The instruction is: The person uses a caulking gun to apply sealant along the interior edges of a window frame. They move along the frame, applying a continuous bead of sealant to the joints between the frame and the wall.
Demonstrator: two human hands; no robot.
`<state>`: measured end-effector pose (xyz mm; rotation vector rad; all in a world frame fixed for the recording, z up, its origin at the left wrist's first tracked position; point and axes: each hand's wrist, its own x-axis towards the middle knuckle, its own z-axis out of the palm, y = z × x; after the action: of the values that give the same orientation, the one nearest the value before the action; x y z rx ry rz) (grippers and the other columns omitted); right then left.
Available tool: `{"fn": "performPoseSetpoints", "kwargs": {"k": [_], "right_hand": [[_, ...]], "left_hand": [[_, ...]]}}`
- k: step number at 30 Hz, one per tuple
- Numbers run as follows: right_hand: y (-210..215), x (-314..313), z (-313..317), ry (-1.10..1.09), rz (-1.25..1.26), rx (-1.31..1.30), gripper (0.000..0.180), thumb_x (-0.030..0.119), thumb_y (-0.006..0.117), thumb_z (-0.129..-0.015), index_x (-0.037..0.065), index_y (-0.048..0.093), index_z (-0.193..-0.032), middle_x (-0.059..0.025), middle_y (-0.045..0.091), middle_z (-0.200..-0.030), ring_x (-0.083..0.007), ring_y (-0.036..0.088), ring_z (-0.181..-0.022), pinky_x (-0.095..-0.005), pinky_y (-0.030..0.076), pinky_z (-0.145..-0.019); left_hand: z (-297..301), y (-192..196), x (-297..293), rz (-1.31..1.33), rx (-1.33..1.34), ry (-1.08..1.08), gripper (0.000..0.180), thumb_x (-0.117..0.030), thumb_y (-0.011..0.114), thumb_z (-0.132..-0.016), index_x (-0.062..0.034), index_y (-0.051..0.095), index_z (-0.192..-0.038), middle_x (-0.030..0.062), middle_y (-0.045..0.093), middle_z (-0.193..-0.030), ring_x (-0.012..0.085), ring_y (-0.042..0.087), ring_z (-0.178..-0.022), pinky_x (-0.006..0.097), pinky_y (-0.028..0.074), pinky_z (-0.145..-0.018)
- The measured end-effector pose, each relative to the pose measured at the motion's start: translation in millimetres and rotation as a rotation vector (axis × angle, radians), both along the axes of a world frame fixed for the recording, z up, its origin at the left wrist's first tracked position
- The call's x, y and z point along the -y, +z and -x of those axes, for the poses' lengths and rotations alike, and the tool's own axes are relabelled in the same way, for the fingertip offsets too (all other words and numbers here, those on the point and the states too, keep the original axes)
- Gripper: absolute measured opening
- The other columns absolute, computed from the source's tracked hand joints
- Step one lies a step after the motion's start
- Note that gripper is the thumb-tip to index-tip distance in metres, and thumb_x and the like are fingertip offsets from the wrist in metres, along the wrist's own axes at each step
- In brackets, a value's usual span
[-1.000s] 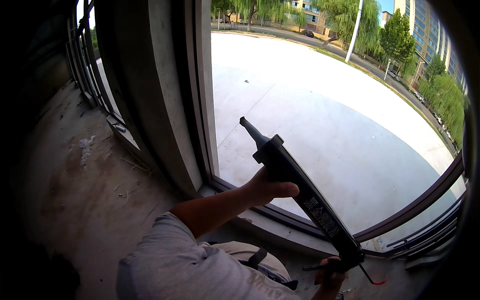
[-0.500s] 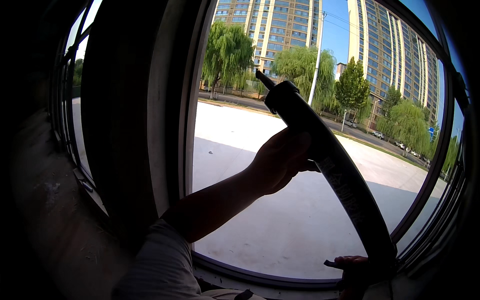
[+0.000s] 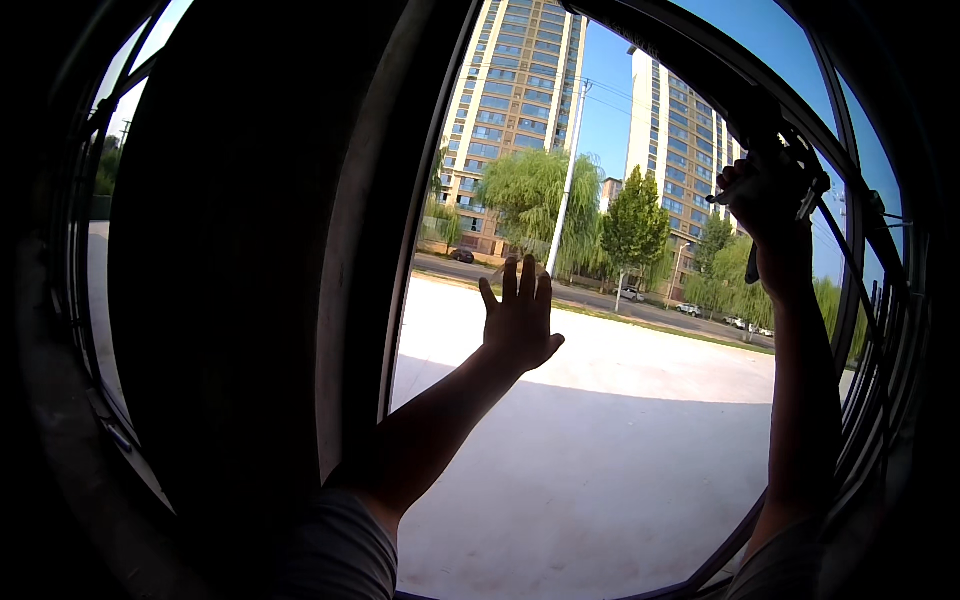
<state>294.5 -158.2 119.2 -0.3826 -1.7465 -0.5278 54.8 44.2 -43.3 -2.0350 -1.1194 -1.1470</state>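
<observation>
Caulking gun raised at the window's upper right.
We found the right hand (image 3: 768, 205) clenched on the caulking gun (image 3: 700, 70); the left hand (image 3: 520, 318) lay spread open against the window pane (image 3: 620, 420).

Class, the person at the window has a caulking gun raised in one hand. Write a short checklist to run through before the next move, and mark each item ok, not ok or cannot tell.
1. Right hand closed around the grip of the caulking gun: ok.
2. Left hand open, fingers spread, held up in front of the window pane: ok; whether it touches the glass: cannot tell.
3. Gun barrel lies up along the top of the window frame: ok.
4. Nozzle tip in view: not ok, it is lost in the dark upper edge.
5. Sealant already laid on the frame: cannot tell, the frame is in shadow.
</observation>
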Motion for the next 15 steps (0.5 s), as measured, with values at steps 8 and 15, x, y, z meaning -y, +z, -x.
{"fn": "performPoseSetpoints", "kwargs": {"k": [8, 15], "right_hand": [[104.2, -11.3, 57.9, -0.482, -0.168, 0.011, 0.039, 0.038, 0.074, -0.089, 0.007, 0.067, -0.112, -0.0085, 0.071, -0.096, -0.0182, 0.070, -0.091, -0.0394, 0.052, -0.084], [152.2, -12.3, 76.6, -0.370, -0.067, 0.060, 0.044, 0.036, 0.078, -0.085, 0.002, 0.065, -0.108, -0.0152, 0.070, -0.100, -0.0261, 0.070, -0.106, -0.0466, 0.053, -0.102]], "left_hand": [[-33.1, -19.8, -7.6, -0.286, 0.091, 0.018, 0.108, -0.054, 0.083, -0.071, -0.0011, 0.036, -0.152, 0.0270, 0.021, -0.161, 0.0464, 0.015, -0.152, 0.078, 0.017, -0.111], [-47.5, -20.6, -5.7, -0.362, 0.166, -0.035, 0.092, -0.040, 0.078, -0.076, 0.0008, 0.041, -0.150, 0.0296, 0.021, -0.161, 0.0489, 0.016, -0.151, 0.079, 0.015, -0.110]]}}
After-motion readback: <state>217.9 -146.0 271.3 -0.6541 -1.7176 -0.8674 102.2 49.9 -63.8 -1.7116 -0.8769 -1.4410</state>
